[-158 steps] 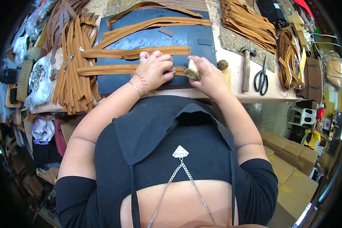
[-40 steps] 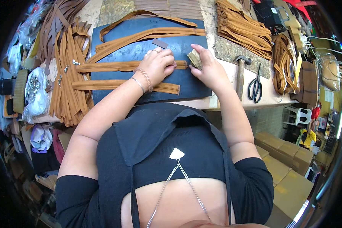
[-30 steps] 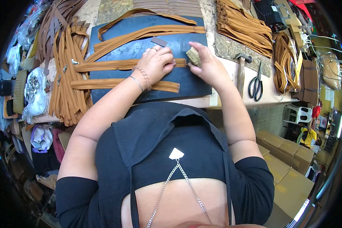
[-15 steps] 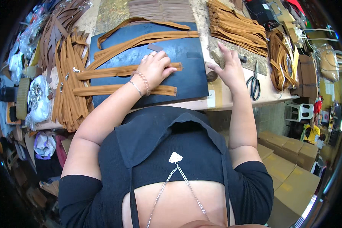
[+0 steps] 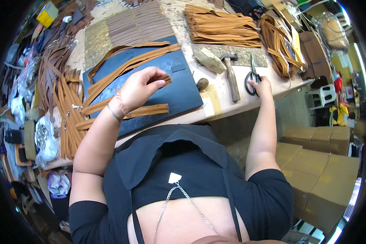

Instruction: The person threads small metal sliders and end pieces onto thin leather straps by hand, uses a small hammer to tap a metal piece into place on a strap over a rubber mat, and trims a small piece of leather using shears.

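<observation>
My left hand (image 5: pixel 143 86) is closed in a pinch on the frayed end of a tan zipper strip (image 5: pixel 167 78), lifting it off the dark board (image 5: pixel 183 91). The rest of that strip runs left beneath my wrist. Other tan zipper strips (image 5: pixel 150 110) lie across the board, nearer and farther than my hand. A small dark rectangular piece (image 5: pixel 178 68) rests toward the board's right side. At the table's front right, my right hand (image 5: pixel 262 87) has its fingers closed on the black handles of a pair of scissors (image 5: pixel 252 77), whose blades point away.
A hammer (image 5: pixel 232 79) lies left of the scissors, beside a rough block (image 5: pixel 210 60) and a round brown lump (image 5: pixel 202 84). Bundled tan strips (image 5: pixel 221 26) are stacked behind. More strips (image 5: pixel 67 118) pile up at the left. Cardboard boxes (image 5: pixel 313 171) stand below right.
My right hand has moved right from beside the block to the scissors and taken hold of them. My left hand has pinched and raised the strip's end. The view has shifted.
</observation>
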Motion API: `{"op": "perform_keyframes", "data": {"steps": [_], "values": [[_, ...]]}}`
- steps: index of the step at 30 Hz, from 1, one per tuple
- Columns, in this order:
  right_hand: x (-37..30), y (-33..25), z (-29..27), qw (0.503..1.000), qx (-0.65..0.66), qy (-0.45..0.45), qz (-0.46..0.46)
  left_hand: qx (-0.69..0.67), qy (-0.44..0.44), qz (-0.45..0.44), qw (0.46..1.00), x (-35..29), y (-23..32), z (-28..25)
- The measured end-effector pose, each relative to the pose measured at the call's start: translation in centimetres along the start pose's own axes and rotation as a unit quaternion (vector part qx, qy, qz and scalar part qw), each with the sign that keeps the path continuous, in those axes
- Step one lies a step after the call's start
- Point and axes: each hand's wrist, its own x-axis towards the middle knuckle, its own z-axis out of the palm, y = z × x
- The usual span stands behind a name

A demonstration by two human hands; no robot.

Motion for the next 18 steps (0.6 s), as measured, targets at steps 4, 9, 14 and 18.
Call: {"op": "perform_keyframes", "data": {"steps": [4,9,14,18], "values": [[-0.5,-0.1,0.1,0.999,0.019,0.001,0.047,-0.084,-0.02,0.004,0.996,-1.4,2.7,-0.5],[-4.4,-3.1,-0.6,0.729,0.677,-0.041,0.095,-0.19,0.005,-0.047,0.981,-2.6,3.6,-0.6],[-12.3,-11.6,-4.0,0.636,0.732,-0.237,-0.058,-0.215,-0.007,-0.067,0.974,-2.9,4.1,-1.1],[-16.5,-14.3,-3.0,0.58,0.632,-0.509,-0.073,-0.233,0.0,-0.063,0.97,-2.9,4.1,-0.9]]}}
